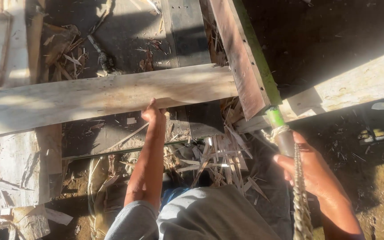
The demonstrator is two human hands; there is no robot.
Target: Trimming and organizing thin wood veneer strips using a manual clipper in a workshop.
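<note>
A long pale wooden plank [90,95] lies across the frame from left to centre. My left hand [153,113] reaches forward and grips its near edge from below, thumb up against the wood. My right hand [310,166] is closed around a dark handle [283,140] with a green upper part [274,116], wrapped with a twisted rope [301,200] that hangs down past my wrist. The handle joins a slanted green-edged metal bar [245,58] that meets the plank's right end.
Splinters and wood scraps [214,160] litter the ground below the plank. Another pale board [356,86] runs up to the right. Rough bark slabs [10,173] lie at the left. A dark metal plate [187,31] sits behind the plank. Bare dirt [378,195] is at the lower right.
</note>
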